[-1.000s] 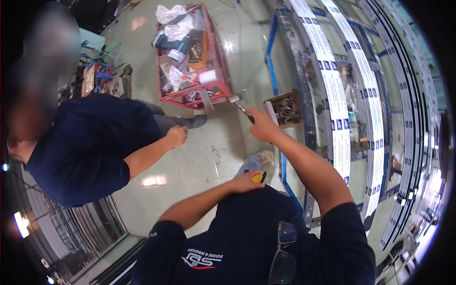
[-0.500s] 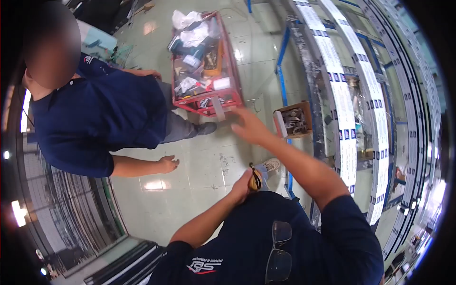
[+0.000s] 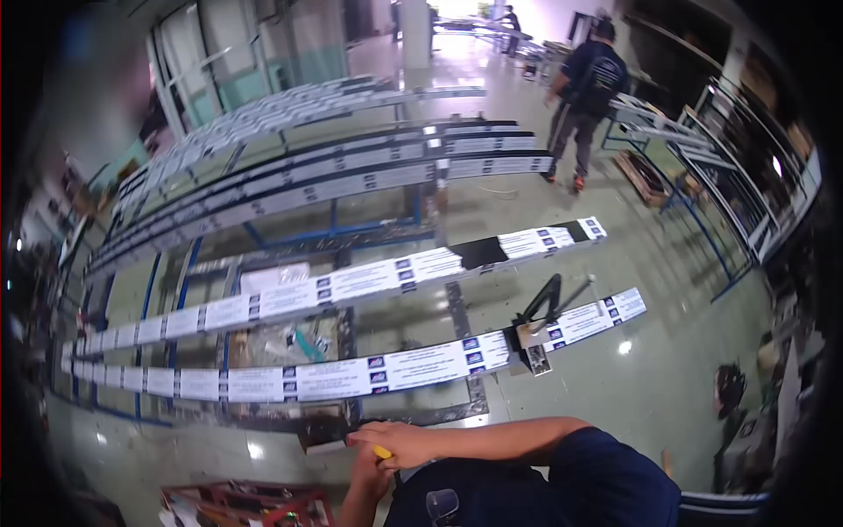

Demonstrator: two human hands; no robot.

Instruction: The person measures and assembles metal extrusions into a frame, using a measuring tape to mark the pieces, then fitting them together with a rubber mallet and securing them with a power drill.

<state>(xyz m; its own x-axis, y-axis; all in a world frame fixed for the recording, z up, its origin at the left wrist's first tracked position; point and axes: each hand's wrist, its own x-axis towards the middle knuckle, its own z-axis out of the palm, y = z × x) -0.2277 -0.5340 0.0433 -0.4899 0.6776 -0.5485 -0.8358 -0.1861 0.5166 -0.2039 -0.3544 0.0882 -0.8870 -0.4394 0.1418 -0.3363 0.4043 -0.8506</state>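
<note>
My left hand (image 3: 370, 470) and my right hand (image 3: 397, 443) are together at the bottom centre, in front of my body, with the right one over the left. Between them shows a small yellow piece of what looks like a tape measure (image 3: 382, 451); the rest is covered by fingers. Both hands look closed around it. Just beyond them lies the nearest long profile (image 3: 334, 379), wrapped in white printed film. A black clamp-like tool with a metal plate (image 3: 538, 358) sits on that profile to the right. A second wrapped profile (image 3: 360, 279) runs behind it.
Blue-framed racks (image 3: 334, 215) carry more long profiles farther back. The red cart (image 3: 255, 505) stands at the lower left. A person in dark clothes (image 3: 597, 79) is on the floor at the upper right. Another rack with frames (image 3: 694, 162) stands on the right.
My view has swung from the nearby person and cart to the long profiles. My right hand, earlier stretched out and open, now lies against my left hand at the yellow tape measure.
</note>
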